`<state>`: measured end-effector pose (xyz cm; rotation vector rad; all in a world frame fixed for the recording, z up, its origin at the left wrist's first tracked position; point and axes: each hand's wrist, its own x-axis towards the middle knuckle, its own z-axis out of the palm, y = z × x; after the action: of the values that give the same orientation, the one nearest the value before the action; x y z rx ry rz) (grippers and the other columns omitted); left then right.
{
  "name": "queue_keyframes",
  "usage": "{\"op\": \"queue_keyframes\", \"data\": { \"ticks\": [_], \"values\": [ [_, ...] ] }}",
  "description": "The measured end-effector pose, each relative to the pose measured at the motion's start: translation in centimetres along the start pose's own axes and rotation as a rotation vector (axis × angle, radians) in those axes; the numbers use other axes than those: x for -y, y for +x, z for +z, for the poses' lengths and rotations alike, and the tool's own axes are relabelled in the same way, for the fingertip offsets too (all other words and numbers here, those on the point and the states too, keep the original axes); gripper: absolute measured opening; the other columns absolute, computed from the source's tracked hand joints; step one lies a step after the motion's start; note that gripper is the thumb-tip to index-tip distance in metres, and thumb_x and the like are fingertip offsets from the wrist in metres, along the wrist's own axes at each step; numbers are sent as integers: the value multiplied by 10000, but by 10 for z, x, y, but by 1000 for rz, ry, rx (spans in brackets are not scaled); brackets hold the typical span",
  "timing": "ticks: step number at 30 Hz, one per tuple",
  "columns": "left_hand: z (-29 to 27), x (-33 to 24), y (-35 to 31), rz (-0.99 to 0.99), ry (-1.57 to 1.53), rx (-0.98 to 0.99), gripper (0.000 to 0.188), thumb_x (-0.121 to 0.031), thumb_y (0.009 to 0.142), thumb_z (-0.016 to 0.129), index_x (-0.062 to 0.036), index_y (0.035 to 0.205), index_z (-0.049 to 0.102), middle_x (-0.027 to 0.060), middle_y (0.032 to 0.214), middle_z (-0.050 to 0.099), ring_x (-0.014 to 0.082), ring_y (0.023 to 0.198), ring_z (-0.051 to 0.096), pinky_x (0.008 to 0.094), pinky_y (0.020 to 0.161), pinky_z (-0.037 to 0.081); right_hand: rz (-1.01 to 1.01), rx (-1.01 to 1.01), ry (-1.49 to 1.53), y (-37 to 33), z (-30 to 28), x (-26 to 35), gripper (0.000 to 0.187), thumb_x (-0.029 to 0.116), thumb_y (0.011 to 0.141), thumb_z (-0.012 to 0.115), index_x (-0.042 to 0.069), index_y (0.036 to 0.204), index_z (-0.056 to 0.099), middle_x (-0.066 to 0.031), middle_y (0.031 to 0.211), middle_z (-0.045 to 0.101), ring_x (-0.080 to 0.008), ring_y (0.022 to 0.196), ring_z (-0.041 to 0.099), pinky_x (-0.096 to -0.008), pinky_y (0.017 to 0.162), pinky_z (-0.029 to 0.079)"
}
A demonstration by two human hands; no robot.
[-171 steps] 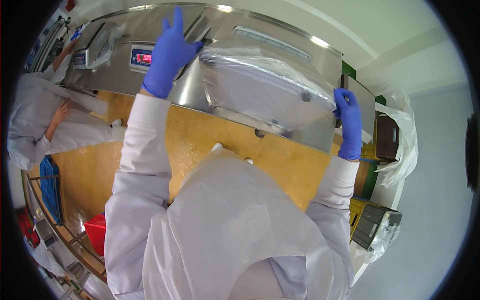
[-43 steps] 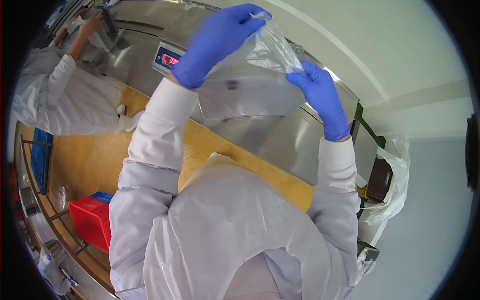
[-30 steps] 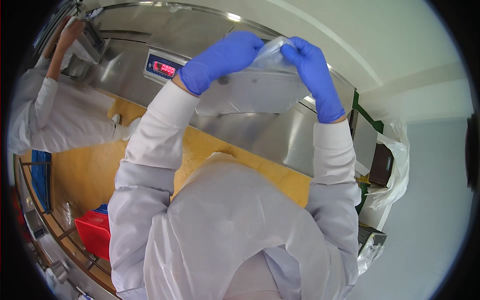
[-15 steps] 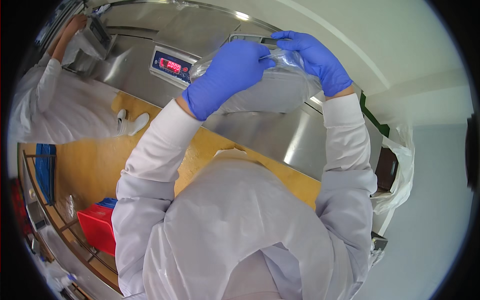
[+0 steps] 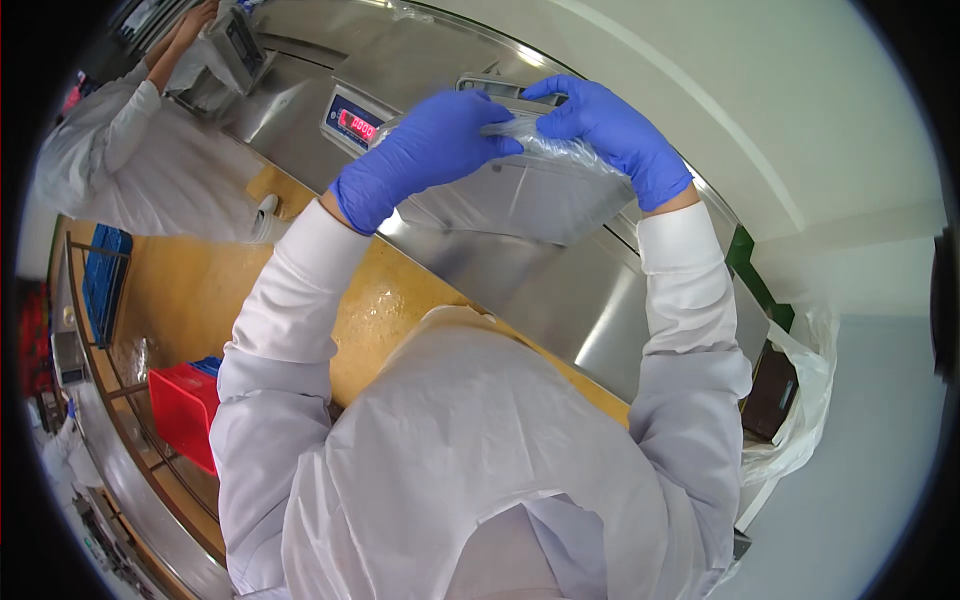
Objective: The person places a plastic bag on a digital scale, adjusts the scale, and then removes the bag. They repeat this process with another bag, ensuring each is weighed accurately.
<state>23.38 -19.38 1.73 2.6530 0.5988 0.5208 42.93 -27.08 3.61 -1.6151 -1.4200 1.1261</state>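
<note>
Both of my hands wear blue gloves and are raised over the steel counter. A clear plastic bag (image 5: 540, 205) hangs stretched between them, its gathered upper edge crinkled. My left hand (image 5: 430, 145) pinches that edge on the left, its thumb pointing right. On the right, my right hand (image 5: 615, 135) is closed on the same edge with thumb and fingers. Behind the bag is a grey frame or tray-like thing (image 5: 480, 82), partly hidden by my hands. A scale (image 5: 352, 120) with a lit red display stands just left of my left hand.
At the upper left a co-worker (image 5: 110, 150) in white reaches for a grey boxy device (image 5: 232, 50). Steel counter (image 5: 560, 300) runs below my hands. A red crate (image 5: 183, 415) and a blue crate (image 5: 105, 285) are at the left. A white bag (image 5: 800, 420) hangs at the right.
My left hand has shifted left and a little down. The plastic bag now hangs flatter and more spread out below my hands. The view has turned slightly.
</note>
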Motion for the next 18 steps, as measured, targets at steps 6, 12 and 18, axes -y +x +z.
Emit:
{"op": "queue_keyframes", "data": {
  "ticks": [6,12,18],
  "values": [
    [3,-15,4,-258,-142,49,278,-254,823,649,-57,1019,648,146,791,617,291,809,625,358,768,488,-34,29,24,3,0,-12,425,79,776,629,34,1185,522,-70,897,611,-123,815,568,-247,740,443],
    [7,-16,-5,25,83,-119,184,-203,758,701,-80,892,670,91,765,595,276,801,602,377,711,478,-14,65,139,5,-1,-7,385,93,782,638,44,1151,541,-60,914,620,-129,821,576,-254,752,447],
    [13,-7,-1,-32,79,-38,137,-181,728,689,-84,818,658,97,775,586,291,762,584,404,688,468,-481,-237,-683,-22,14,-6,175,104,780,643,74,953,634,-49,844,610,-188,766,565,-280,716,443]
  ]
}}
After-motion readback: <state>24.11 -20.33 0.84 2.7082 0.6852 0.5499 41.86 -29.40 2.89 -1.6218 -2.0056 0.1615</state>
